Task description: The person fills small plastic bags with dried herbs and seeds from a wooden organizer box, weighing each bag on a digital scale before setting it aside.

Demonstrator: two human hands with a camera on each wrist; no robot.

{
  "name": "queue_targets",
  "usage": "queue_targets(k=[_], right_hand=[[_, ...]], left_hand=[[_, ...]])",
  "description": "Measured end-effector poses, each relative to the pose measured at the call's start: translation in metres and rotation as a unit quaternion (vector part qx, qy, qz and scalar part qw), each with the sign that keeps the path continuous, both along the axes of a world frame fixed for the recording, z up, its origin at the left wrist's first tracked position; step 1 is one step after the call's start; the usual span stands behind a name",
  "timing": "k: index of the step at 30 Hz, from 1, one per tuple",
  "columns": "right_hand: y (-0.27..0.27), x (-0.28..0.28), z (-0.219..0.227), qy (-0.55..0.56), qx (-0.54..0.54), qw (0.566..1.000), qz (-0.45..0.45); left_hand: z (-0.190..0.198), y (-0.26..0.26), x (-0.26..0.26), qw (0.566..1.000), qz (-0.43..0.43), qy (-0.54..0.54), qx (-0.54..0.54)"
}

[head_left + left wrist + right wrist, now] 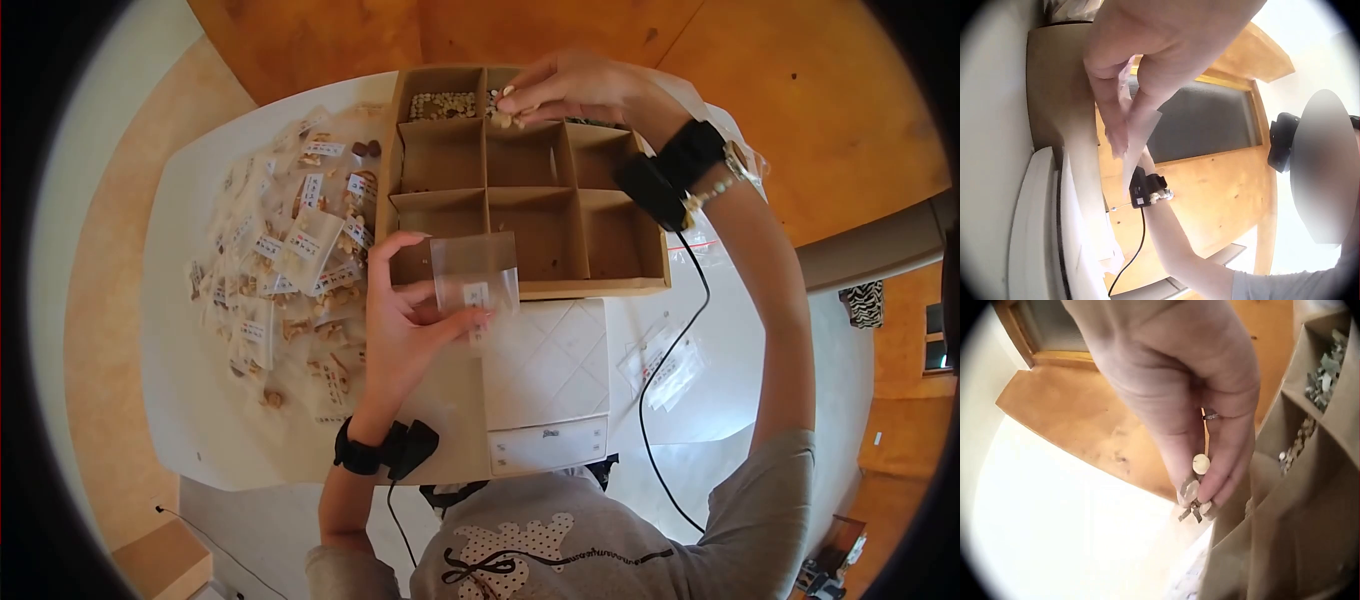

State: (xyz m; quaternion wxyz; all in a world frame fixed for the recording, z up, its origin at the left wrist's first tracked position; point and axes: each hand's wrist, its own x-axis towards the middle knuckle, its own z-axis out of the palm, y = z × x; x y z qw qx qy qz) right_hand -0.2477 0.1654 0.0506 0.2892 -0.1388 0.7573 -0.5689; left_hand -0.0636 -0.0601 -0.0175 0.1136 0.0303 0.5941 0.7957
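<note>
My left hand (398,320) pinches a small clear plastic bag (475,262) with a white label, holding it upright over the near side of a divided cardboard box (560,290). In the left wrist view, the thin bag (1140,140) stands out edge-on from the fingers. My right hand (585,88) is at the far row of the box, fingertips pinching several small pale pieces (503,118). Up close in the right wrist view, these include a round cream disc (1201,464) and darker bits (1191,512). Beneath that hand, the far compartments are partly hidden.
Many filled, labelled clear bags (270,250) are heaped on the white table (190,400) at left. Small pale pieces (443,105) lie in the far left compartment, grey-green bits (1327,374) in another. Flat labelled bags (668,370) lie right. A white box (547,365) stands in front.
</note>
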Motion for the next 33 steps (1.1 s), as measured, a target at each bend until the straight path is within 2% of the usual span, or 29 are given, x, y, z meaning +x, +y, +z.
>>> queue_targets(k=[7, 9, 18, 21, 24, 27, 30, 33], right_hand=[[-0.035, 0.071, 0.012, -0.087, 0.022, 0.990, 0.113], [-0.039, 0.080, 0.007, -0.053, 0.047, 0.992, 0.103], [-0.052, 0.093, 0.001, 0.080, 0.186, 0.967, 0.157], [-0.056, 0.097, -0.008, 0.209, 0.194, 0.936, 0.205], [-0.059, 0.100, -0.011, 0.243, 0.197, 0.927, 0.208], [-0.059, 0.096, -0.003, 0.240, 0.205, 0.923, 0.221], [-0.064, 0.097, -0.010, 0.253, 0.154, 0.916, 0.271], [-0.072, 0.097, -0.014, 0.242, 0.170, 0.902, 0.315]], left_hand=[[-0.011, -0.002, 0.000, 0.995, -0.039, 0.040, -0.085], [-0.013, -0.004, -0.001, 0.992, -0.036, 0.040, -0.113], [-0.018, -0.002, -0.002, 0.995, -0.052, 0.059, -0.062], [-0.017, -0.001, -0.001, 0.995, -0.049, 0.063, -0.051], [-0.017, -0.003, 0.000, 0.992, -0.067, 0.074, -0.073], [-0.017, 0.000, 0.001, 0.995, -0.040, 0.077, -0.053], [-0.012, 0.003, 0.000, 0.998, -0.011, 0.068, 0.013], [-0.011, 0.002, -0.001, 0.998, -0.035, 0.053, -0.001]])
